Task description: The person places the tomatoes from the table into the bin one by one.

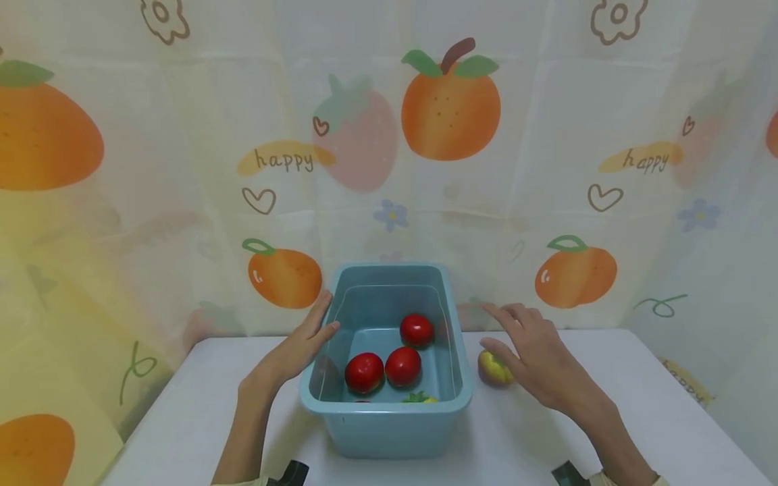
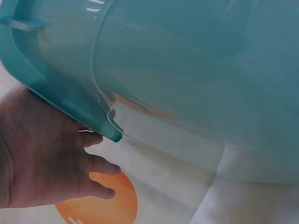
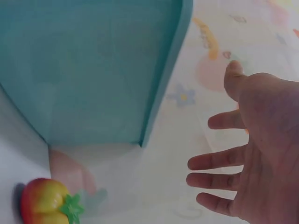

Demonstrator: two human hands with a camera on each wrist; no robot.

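A light blue plastic bin (image 1: 389, 407) stands on the table, holding three shiny red round fruits, one of them (image 1: 417, 330) toward the back. A green leafy top (image 1: 417, 397) with some yellow shows at its near wall, which hides the rest. My left hand (image 1: 304, 344) rests against the bin's left rim with fingers extended; the left wrist view shows this hand (image 2: 51, 149) along the rim's outer side. To the bin's right, my right hand (image 1: 531, 351) is held with spread fingers, holding nothing. Below it lies a lobed yellow-and-red toy fruit or vegetable (image 3: 44, 200) with a green star-shaped top.
The white table (image 1: 200, 405) runs back to a hanging cloth (image 1: 547, 101) printed with oranges, hearts and flowers, close behind the bin. More of this cloth hangs at the left and right sides.
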